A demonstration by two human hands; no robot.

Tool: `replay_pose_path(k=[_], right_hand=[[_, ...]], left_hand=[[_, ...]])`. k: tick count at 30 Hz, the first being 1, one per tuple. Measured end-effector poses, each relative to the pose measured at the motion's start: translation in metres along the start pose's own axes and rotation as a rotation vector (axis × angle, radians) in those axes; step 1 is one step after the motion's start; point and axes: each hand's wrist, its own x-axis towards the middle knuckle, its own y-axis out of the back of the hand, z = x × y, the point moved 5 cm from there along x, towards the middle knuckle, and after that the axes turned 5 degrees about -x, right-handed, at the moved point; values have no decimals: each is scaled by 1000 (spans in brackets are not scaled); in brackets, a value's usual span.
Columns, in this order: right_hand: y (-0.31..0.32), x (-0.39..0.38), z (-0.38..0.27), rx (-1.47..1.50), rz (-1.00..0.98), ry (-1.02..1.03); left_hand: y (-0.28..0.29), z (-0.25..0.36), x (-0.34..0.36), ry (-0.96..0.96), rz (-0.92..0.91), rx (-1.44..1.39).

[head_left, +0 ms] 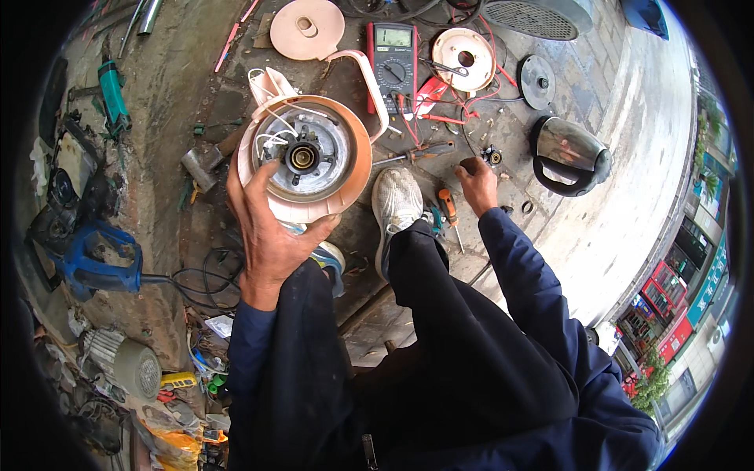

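A pink electric kettle [357, 177] lies bottom up, its metal underside exposed, with white wires and a round black connector [303, 158] at the centre. My left hand [271, 235] grips the kettle's near left side, fingers over the rim and thumb along the outside. Out to the right, my right hand [477, 187] is low over the ground, fingers curled together; whatever is between them, if anything, is hidden. Just beyond its fingertips sits a small round black connector [492, 155]. The kettle's pink lid [307, 30] extends behind its handle.
A red-edged multimeter [392, 67] with leads lies at the back, beside a pink round base part [463, 59] and a black disc [537, 82]. Screwdrivers [448, 206] lie near my shoe [397, 200]. A dark glass kettle [569, 155] stands right; a hammer [200, 169] lies left.
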Motion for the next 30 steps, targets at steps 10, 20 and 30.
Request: replay_pose_path(k=[10, 20, 30], right_hand=[[-15, 0, -9, -129, 74, 144], [-10, -2, -15, -144, 47, 129], [88, -75, -206, 640, -134, 311]], left_hand=[[4, -1, 4, -46, 46, 12], [7, -2, 5, -66, 87, -15], [13, 2, 3, -55, 74, 32]])
